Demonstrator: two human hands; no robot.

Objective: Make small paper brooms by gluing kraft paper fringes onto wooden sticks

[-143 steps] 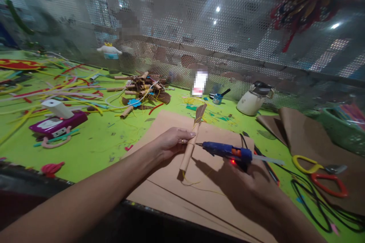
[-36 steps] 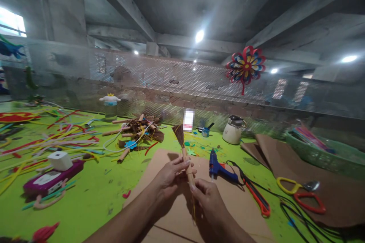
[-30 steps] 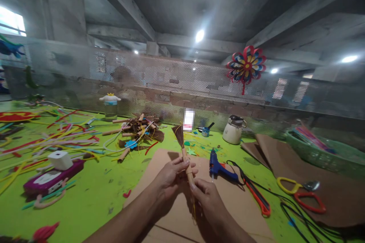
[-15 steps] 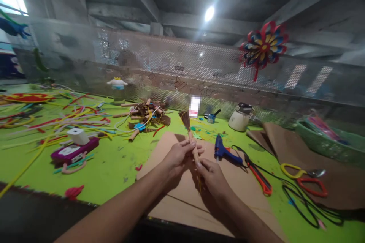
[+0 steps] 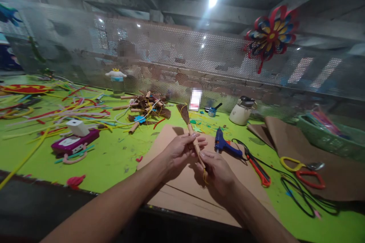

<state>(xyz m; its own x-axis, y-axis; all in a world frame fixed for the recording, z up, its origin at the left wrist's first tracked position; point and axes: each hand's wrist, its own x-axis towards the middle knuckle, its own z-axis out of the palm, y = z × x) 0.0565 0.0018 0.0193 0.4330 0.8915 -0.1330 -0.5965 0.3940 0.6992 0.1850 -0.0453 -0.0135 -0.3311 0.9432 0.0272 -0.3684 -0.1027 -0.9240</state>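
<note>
A small paper broom (image 5: 189, 124), a tan rolled handle with a brown fringed head, stands tilted above the brown cardboard sheet (image 5: 171, 140). My left hand (image 5: 179, 151) is closed round the middle of its handle. My right hand (image 5: 216, 171) pinches the handle's lower end, where yellow threads hang down. A blue glue gun (image 5: 225, 147) lies on the cardboard just right of my hands, untouched.
A pile of similar paper brooms (image 5: 146, 107) lies behind. Coloured strips (image 5: 57, 114) cover the green table at left, by a purple box (image 5: 74, 142). A red cutter (image 5: 258, 167), scissors (image 5: 303, 169), a black cord (image 5: 308, 201), a white pot (image 5: 242, 112) and a green basket (image 5: 327, 136) are on the right.
The glue gun that my right hand held earlier lies on the cardboard. Both hands have since held the broom, and the view has dipped slightly.
</note>
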